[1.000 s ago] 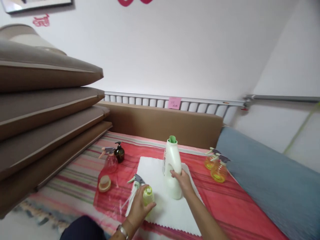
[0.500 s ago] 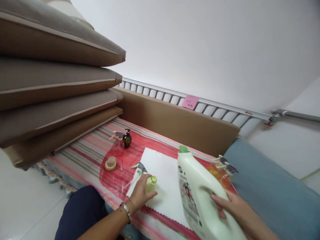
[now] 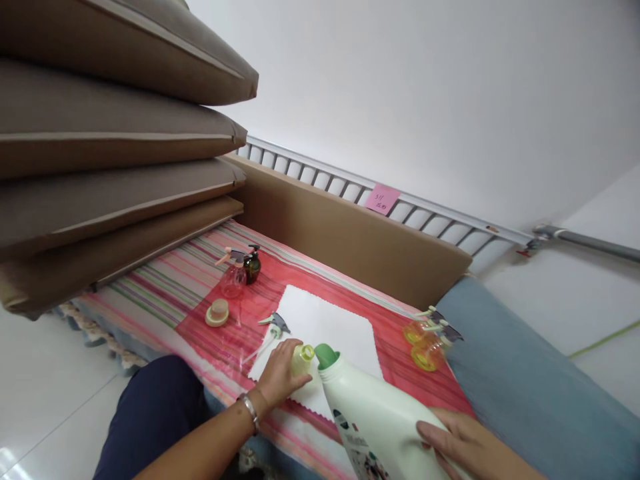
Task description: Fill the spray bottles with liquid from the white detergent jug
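My left hand is wrapped round a small yellow-green bottle with an uncovered neck, above a white scalloped cloth. In my right hand, gripped by its handle, a large pale green detergent jug tilts to the left. Its green spout is close beside the bottle's mouth; I cannot tell whether they touch, and no liquid shows between them. A spray trigger head with a thin tube lies on the cloth just beyond my left hand.
A pink spray bottle, a dark pump bottle and a round wooden-backed brush or lid stand at left. Two yellow-orange spray bottles are at right. Stacked cushions rise at left; a brown board lines the back.
The detergent jug has tipped over to the left, bringing its spout down from above the cloth to the small bottle's mouth. My left hand has stayed nearly still; the view has shifted slightly.
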Demonstrator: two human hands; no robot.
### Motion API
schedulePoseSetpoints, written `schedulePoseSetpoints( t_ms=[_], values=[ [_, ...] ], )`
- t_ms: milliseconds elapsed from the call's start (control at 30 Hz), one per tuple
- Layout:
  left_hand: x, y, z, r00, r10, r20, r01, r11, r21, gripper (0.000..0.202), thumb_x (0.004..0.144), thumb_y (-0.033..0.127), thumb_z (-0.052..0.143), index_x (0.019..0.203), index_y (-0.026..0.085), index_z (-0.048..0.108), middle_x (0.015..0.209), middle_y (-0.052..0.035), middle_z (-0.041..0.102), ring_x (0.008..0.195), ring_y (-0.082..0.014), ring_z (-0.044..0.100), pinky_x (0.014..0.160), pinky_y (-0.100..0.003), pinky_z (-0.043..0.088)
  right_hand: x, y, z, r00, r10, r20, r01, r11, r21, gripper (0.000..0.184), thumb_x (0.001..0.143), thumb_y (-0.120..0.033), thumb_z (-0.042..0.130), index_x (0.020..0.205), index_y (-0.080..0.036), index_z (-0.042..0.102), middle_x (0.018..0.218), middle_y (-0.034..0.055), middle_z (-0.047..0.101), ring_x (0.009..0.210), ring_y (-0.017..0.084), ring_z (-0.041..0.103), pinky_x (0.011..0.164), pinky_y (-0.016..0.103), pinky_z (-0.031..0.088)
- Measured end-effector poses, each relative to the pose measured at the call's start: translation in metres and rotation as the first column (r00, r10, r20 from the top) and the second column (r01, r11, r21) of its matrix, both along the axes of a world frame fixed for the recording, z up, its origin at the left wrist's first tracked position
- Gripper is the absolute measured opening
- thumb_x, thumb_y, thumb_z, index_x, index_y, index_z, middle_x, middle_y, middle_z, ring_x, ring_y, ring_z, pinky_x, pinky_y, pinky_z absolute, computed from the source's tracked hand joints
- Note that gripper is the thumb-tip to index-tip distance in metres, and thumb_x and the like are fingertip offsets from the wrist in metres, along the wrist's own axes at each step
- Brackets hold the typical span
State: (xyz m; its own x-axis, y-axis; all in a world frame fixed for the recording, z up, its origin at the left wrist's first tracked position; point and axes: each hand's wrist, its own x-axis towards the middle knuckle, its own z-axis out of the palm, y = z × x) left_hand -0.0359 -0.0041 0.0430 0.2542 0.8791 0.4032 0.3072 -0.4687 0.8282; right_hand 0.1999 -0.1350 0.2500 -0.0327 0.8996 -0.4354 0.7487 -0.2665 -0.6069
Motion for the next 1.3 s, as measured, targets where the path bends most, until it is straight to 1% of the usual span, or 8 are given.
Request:
schedulePoseSetpoints(
  t_ms=[67, 167, 400, 600, 733, 867, 1100, 1300],
  values=[
    [0.000, 0.000, 0.000, 1.000, -0.003, -0.004, 0.003, 1.000, 0.005, 0.057, 0.063, 0.027, 0.074, 0.114, 0.020, 0.049, 0.113, -0.0085, 0.058, 0.106, -0.0269, 0.053, 0.093, -0.044, 0.042, -0.004, 0.006, 0.001, 1.000, 0.014, 0.007, -0.013, 0.999, -0.042, 0.059, 0.071, -0.073, 0.042, 0.077, -0.017, 0.060, 0.051, -0.0030, 0.045, 0.044, 0.012, 0.045, 0.042, 0.022, 0.037],
    [0.000, -0.001, 0.000, 1.000, -0.003, -0.009, 0.003, 1.000, 0.006, 0.057, 0.062, 0.026, 0.075, 0.113, 0.021, 0.050, 0.113, -0.0082, 0.058, 0.106, -0.0268, 0.053, 0.093, -0.044, 0.042, -0.009, 0.013, 0.003, 0.998, -0.008, 0.065, 0.010, 0.999, -0.041, 0.061, 0.066, -0.074, 0.046, 0.078, -0.016, 0.059, 0.053, -0.0039, 0.042, 0.043, 0.011, 0.043, 0.037, 0.020, 0.033],
    [0.001, -0.002, 0.001, 1.000, -0.006, -0.027, 0.006, 1.000, -0.005, 0.058, 0.060, 0.022, 0.076, 0.112, 0.019, 0.050, 0.113, -0.0088, 0.058, 0.106, -0.0269, 0.053, 0.094, -0.043, 0.041, -0.009, 0.024, 0.015, 0.986, 0.024, 0.164, -0.022, 1.000, -0.015, 0.050, 0.069, -0.067, 0.049, 0.066, -0.017, 0.051, 0.052, -0.0045, 0.045, 0.038, 0.007, 0.040, 0.036, 0.018, 0.031],
    [0.003, -0.002, 0.004, 0.999, -0.008, -0.040, 0.008, 1.000, -0.013, 0.058, 0.061, 0.023, 0.076, 0.113, 0.021, 0.049, 0.113, -0.0079, 0.058, 0.106, -0.0270, 0.053, 0.093, -0.044, 0.042, -0.006, 0.030, 0.022, 0.982, 0.071, 0.177, -0.067, 0.997, -0.031, 0.042, 0.073, -0.059, 0.052, 0.069, -0.017, 0.055, 0.053, -0.0042, 0.047, 0.039, 0.006, 0.041, 0.035, 0.016, 0.032],
    [0.003, -0.002, 0.005, 0.999, -0.010, -0.052, 0.009, 1.000, -0.015, 0.059, 0.060, 0.023, 0.076, 0.113, 0.021, 0.050, 0.114, -0.0084, 0.058, 0.106, -0.0274, 0.053, 0.092, -0.044, 0.042, -0.004, 0.033, 0.027, 0.979, 0.081, 0.185, -0.079, 0.997, -0.019, 0.037, 0.075, -0.054, 0.054, 0.071, -0.017, 0.058, 0.060, -0.0016, 0.051, 0.040, 0.006, 0.043, 0.033, 0.016, 0.032],
    [0.004, -0.001, 0.007, 0.998, -0.011, -0.065, 0.010, 1.000, -0.012, 0.058, 0.060, 0.024, 0.075, 0.112, 0.021, 0.050, 0.113, -0.0083, 0.058, 0.105, -0.0280, 0.054, 0.092, -0.045, 0.042, -0.005, 0.037, 0.032, 0.973, 0.074, 0.219, -0.068, 0.997, -0.036, 0.034, 0.076, -0.050, 0.056, 0.069, -0.017, 0.055, 0.056, -0.0023, 0.048, 0.039, 0.007, 0.043, 0.033, 0.017, 0.031],
    [0.005, -0.002, 0.006, 0.996, -0.015, -0.083, 0.015, 1.000, -0.004, 0.059, 0.060, 0.024, 0.076, 0.113, 0.021, 0.050, 0.113, -0.0086, 0.058, 0.106, -0.0279, 0.053, 0.092, -0.044, 0.042, -0.008, 0.040, 0.041, 0.956, 0.113, 0.270, -0.095, 0.992, -0.079, 0.036, 0.076, -0.051, 0.053, 0.074, -0.015, 0.056, 0.055, -0.0018, 0.048, 0.040, 0.008, 0.045, 0.034, 0.018, 0.032],
    [0.006, -0.002, 0.004, 0.996, -0.014, -0.091, 0.014, 1.000, 0.001, 0.061, 0.059, 0.024, 0.077, 0.114, 0.021, 0.049, 0.115, -0.0087, 0.058, 0.106, -0.0285, 0.053, 0.092, -0.045, 0.042, -0.005, 0.044, 0.042, 0.952, 0.125, 0.279, -0.108, 0.991, -0.077, 0.038, 0.076, -0.052, 0.054, 0.075, -0.014, 0.058, 0.055, -0.0009, 0.050, 0.040, 0.010, 0.046, 0.033, 0.019, 0.034]
  ],
)
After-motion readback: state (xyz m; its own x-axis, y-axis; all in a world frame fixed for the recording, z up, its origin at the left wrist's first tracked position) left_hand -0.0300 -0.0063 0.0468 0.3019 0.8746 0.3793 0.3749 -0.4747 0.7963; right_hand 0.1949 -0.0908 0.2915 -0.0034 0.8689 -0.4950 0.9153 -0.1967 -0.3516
